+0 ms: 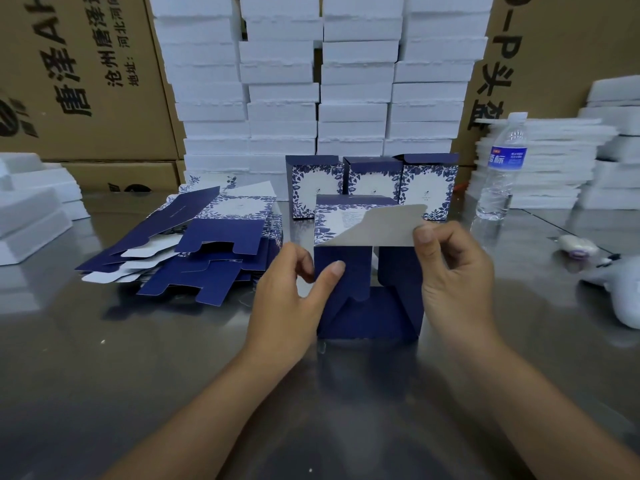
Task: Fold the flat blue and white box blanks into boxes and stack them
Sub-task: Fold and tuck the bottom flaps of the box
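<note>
Pointing away, box (367,317), flaps (398,271) nearest.

The left hand (287,292) pinched the box (367,310) at its left edge; the right hand (453,271) pinched its grey flap (381,226). Flat blanks (194,244) lay at ten o'clock, three folded boxes (374,181) at twelve, a bottle (502,168) at two.

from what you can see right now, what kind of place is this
Most likely a packing workshop or warehouse: a pile of flat box blanks on a metal table, white foam trays stacked high behind, and big cardboard cartons.
</note>
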A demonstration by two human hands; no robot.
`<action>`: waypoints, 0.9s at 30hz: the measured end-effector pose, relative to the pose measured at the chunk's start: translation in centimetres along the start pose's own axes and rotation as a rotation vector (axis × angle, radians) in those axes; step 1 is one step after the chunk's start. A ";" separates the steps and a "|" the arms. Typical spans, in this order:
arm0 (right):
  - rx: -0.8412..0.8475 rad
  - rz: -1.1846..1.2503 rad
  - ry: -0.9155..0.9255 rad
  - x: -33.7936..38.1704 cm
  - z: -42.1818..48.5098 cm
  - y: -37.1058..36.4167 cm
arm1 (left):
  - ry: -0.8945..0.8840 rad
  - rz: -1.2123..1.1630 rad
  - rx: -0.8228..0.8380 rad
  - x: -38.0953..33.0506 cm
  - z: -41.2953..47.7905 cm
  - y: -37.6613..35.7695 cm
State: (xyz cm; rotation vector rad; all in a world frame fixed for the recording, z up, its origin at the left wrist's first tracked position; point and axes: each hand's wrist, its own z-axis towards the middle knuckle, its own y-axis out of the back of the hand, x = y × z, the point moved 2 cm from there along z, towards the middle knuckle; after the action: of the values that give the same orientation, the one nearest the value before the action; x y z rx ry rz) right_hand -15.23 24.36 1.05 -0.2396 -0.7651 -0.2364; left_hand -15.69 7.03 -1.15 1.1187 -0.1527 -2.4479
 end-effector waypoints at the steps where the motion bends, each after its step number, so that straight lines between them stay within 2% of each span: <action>1: 0.006 0.001 0.006 0.1 0.0 0.0 | -0.023 0.032 -0.003 -0.1 0.0 0.1; 10: 0.061 0.006 0.067 1.1 -0.3 -0.3 | -0.089 0.212 -0.081 -0.8 0.1 0.9; 13: 0.060 -0.106 0.074 1.1 -0.3 -0.4 | -0.122 0.328 -0.092 -1.1 0.3 1.4; 21: 0.104 -0.258 0.196 1.2 -0.7 -0.9 | -0.093 0.320 -0.092 -0.5 0.5 1.6; 24: 0.181 -0.434 0.276 0.8 -1.0 -0.8 | -0.021 0.294 -0.066 0.3 0.6 1.6; 27: 0.182 -0.458 0.256 0.7 -1.1 -0.6 | -0.001 0.347 0.018 0.8 0.5 1.4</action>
State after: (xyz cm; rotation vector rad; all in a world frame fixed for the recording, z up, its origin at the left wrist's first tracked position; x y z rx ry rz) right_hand -14.27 23.39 0.85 0.1414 -0.5739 -0.6151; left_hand -16.04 5.40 -0.94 1.0039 -0.3399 -2.1420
